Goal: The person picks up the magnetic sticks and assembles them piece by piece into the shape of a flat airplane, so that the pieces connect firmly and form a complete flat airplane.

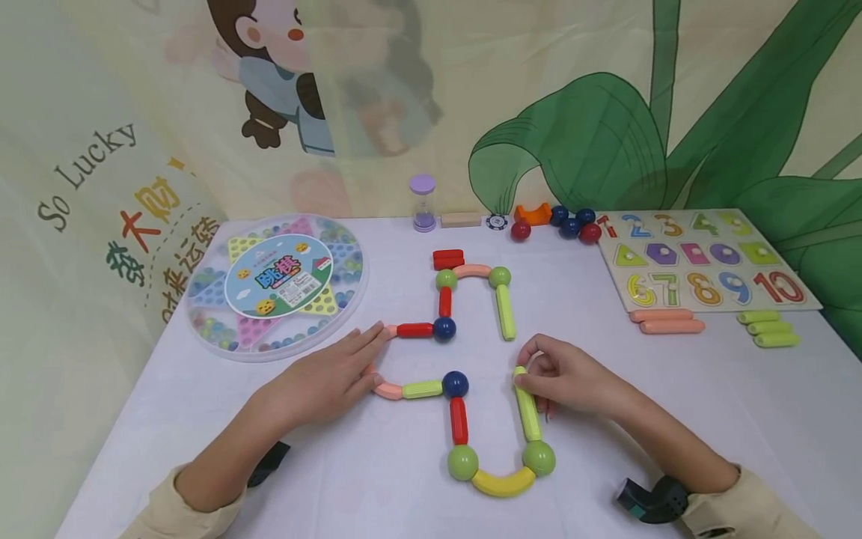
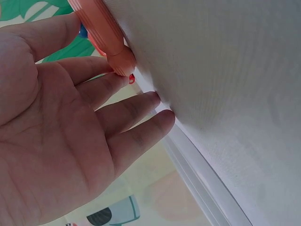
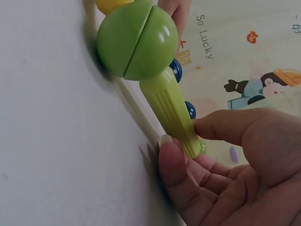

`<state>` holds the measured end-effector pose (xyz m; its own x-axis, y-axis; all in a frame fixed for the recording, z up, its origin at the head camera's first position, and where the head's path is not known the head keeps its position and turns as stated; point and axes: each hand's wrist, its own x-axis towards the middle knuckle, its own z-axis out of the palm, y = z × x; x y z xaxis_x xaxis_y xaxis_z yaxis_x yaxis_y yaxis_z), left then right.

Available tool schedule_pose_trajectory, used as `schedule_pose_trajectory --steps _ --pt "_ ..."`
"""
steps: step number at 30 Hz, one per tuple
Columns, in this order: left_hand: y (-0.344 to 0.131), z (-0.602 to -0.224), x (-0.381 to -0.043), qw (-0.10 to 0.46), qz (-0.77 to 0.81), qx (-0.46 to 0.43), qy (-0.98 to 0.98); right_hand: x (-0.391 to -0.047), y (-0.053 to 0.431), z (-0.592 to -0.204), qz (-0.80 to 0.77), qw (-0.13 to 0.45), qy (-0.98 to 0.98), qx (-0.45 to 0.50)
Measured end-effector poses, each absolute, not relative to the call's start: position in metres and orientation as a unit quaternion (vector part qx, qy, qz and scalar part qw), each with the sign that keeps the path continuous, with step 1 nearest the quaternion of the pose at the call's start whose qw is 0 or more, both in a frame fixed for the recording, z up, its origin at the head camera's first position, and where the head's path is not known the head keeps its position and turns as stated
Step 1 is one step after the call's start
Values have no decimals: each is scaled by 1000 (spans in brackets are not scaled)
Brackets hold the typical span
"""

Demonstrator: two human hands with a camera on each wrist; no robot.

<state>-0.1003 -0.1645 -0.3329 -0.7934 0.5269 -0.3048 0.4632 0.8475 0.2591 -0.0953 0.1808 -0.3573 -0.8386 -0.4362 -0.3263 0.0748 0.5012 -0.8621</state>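
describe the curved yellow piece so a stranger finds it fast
On the white table, find the stick-and-ball chain near the middle. At its end nearest the person, two green balls flank the curved yellow piece. The chain's other visible curves are pink.

Play area, cartoon backdrop [image 1: 572, 127], number puzzle [image 1: 707, 270]

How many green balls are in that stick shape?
4: far left green ball and far right green ball, joined by a peach curved stick; near left green ball and near right green ball, joined by a yellow curved stick.
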Motion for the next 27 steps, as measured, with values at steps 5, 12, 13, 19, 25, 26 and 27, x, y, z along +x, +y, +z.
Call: schedule_pose_trajectory --steps 5,12,13,19,25,26,27 --pt "-165 -332 -100 186 85 264 943 -95 180 -356 -458 252 843 -129" --pt "-164 -331 -100 187 90 261 943 -129 179 -345 -398 165 887 -163" --pt "-164 -332 -100 187 90 261 943 -137 178 -342 -387 147 896 -159" --pt "-164 -332 -100 181 91 261 944 -198 180 -330 -309 36 944 -110" --pt "-164 -333 -100 183 85 259 945 -253 199 -337 -257 -27 964 -63" --pt "-164 -333 -100 183 84 259 945 -259 199 -339 -245 -27 967 -69" --pt "-164 -333 -100 184 84 258 945 -265 199 -340 -231 -23 969 -80"
